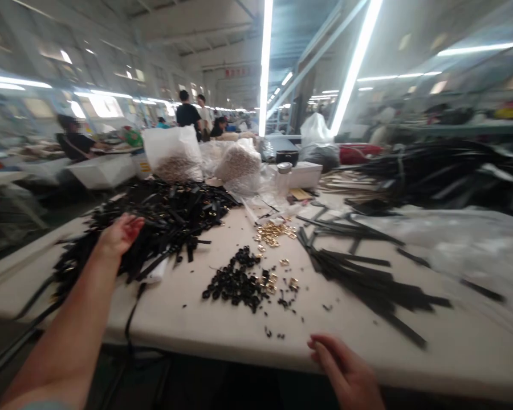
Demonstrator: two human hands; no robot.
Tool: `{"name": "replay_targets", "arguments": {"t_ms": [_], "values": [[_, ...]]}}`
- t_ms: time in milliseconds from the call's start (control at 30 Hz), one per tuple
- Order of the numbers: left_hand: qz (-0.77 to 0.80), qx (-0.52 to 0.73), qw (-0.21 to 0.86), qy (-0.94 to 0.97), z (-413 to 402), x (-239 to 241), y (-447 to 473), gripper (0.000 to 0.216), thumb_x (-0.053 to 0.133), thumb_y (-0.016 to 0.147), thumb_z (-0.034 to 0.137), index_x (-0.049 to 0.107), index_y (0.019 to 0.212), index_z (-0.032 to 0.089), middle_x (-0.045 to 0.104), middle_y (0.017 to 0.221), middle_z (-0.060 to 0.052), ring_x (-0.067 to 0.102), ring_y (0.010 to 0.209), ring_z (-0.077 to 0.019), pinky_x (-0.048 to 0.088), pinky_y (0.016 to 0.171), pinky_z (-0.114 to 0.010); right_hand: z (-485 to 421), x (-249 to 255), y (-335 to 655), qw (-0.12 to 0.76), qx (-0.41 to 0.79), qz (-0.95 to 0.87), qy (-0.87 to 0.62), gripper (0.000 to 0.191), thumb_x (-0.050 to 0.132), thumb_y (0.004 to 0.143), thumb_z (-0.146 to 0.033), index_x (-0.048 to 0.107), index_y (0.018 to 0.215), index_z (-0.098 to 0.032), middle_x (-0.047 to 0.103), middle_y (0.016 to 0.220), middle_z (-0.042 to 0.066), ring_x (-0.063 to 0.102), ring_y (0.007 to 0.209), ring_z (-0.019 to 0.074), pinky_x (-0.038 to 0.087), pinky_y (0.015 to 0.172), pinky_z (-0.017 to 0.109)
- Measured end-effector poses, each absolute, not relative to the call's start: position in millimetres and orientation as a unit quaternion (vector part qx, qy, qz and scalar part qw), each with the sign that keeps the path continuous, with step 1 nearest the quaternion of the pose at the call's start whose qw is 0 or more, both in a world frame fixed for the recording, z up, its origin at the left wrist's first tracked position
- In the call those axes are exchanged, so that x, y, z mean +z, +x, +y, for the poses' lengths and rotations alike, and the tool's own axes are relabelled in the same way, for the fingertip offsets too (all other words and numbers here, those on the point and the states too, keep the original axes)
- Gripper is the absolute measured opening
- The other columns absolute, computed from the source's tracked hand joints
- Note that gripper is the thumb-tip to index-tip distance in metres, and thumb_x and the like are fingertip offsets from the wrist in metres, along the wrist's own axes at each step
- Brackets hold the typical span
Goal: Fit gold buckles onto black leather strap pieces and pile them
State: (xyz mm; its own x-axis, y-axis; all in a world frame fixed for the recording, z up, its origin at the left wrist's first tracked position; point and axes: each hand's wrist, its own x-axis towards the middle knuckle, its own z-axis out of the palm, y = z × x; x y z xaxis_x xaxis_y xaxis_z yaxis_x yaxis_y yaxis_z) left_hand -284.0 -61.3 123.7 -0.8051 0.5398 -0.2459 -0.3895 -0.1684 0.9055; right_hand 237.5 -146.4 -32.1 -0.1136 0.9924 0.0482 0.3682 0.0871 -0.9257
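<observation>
My left hand reaches over a large pile of black straps with small gold fittings among them. Its fingers are loosely curled and a little apart, with nothing visible in them. At the table's front edge is my right hand, thumb and fingers pressed together; anything between them is hidden. Between the hands lies a heap of small black ring-like parts, with gold metal buckles behind it. Flat dark strips fan out on the right.
Clear plastic bags of small parts stand at the table's back, near a lidded jar and a white box. Plastic sheeting covers the right side. A white object lies by the strap pile. Several people are farther back.
</observation>
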Motion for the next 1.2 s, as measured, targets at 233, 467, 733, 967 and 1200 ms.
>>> {"name": "replay_targets", "arguments": {"t_ms": [233, 467, 733, 967, 1200], "values": [[0.604, 0.691, 0.369, 0.147, -98, 37, -207, 0.013, 0.076, 0.067, 0.018, 0.072, 0.078, 0.023, 0.073, 0.065, 0.006, 0.061, 0.053, -0.012, 0.047, 0.036, -0.015, -103, -17, 284, 0.369, 0.045, -0.71, -0.598, 0.021, 0.052, 0.093, -0.03, 0.066, 0.104, -0.018, 0.069, 0.112, 0.011, 0.064, 0.107, 0.025, 0.048, 0.096, 0.039], [0.578, 0.567, 0.522, 0.269, -114, -5, -97, 0.049, 0.09, 0.051, 0.037, 0.074, 0.094, 0.021, 0.076, 0.081, 0.0, 0.066, 0.064, -0.012, 0.053, 0.051, -0.015, -76, -25, 327, 0.233, -0.054, -0.655, -0.717, 0.021, 0.059, 0.089, -0.02, 0.067, 0.108, -0.016, 0.066, 0.116, 0.012, 0.061, 0.107, 0.0274, 0.044, 0.091, 0.04], [0.545, 0.503, 0.53, 0.411, -113, 4, -37, 0.049, 0.085, 0.061, 0.046, 0.073, 0.098, 0.016, 0.074, 0.084, -0.007, 0.067, 0.067, -0.0172, 0.053, 0.055, -0.024, -72, -23, 339, 0.246, -0.032, -0.669, -0.701, 0.014, 0.059, 0.089, -0.018, 0.07, 0.097, -0.019, 0.071, 0.102, 0.009, 0.063, 0.099, 0.0243, 0.042, 0.089, 0.036], [0.514, 0.492, 0.535, 0.455, -114, 4, -8, 0.04, 0.078, 0.071, 0.042, 0.072, 0.1, 0.016, 0.073, 0.086, -0.008, 0.066, 0.068, -0.0172, 0.051, 0.057, -0.025, -71, -26, 337, 0.323, 0.013, -0.646, -0.692, 0.01, 0.06, 0.086, -0.02, 0.069, 0.09, -0.022, 0.071, 0.093, 0.004, 0.066, 0.086, 0.0202, 0.048, 0.078, 0.031], [0.501, 0.433, 0.559, 0.499, -121, 3, 9, 0.038, 0.074, 0.075, 0.043, 0.072, 0.101, 0.016, 0.072, 0.086, -0.008, 0.066, 0.068, -0.0183, 0.052, 0.058, -0.028, -82, -23, 309, 0.359, 0.044, -0.659, -0.659, 0.011, 0.057, 0.09, -0.025, 0.067, 0.092, -0.021, 0.069, 0.09, 0.003, 0.064, 0.083, 0.0171, 0.049, 0.077, 0.027]]}}
